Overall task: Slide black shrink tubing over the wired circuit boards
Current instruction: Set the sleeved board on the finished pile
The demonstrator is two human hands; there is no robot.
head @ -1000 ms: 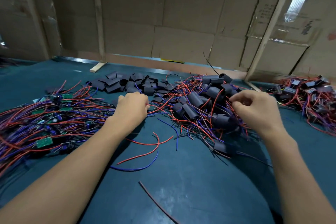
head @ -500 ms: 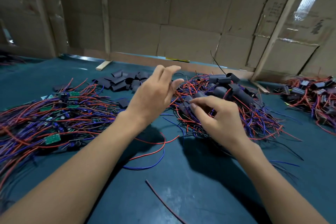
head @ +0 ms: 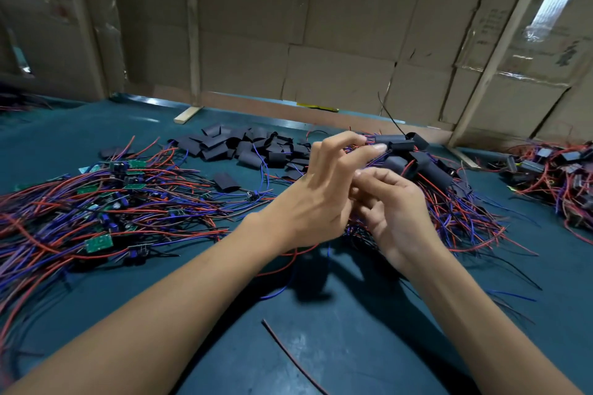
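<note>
My left hand [head: 321,192] is raised over the green table with its fingers spread and fairly straight, holding nothing I can see. My right hand [head: 391,212] is right beside it, fingers curled against the left palm; whether it pinches anything is hidden. Bare green circuit boards with red and blue wires [head: 96,202] lie heaped at the left. Loose flat pieces of black shrink tubing [head: 250,147] are piled behind my hands, and one piece [head: 226,183] lies apart. Boards covered in tubing [head: 430,170] sit in a heap behind my right hand.
Another heap of tubed, wired boards [head: 552,170] lies at the far right. One loose dark wire [head: 288,356] lies on the near table [head: 321,346]. A wooden strip [head: 187,114] and cardboard walls [head: 321,42] close off the back edge.
Both hands left the piles and came together above the table centre. My left hand opened its fist and lifted; my right hand moved left from the tubed heap to meet it.
</note>
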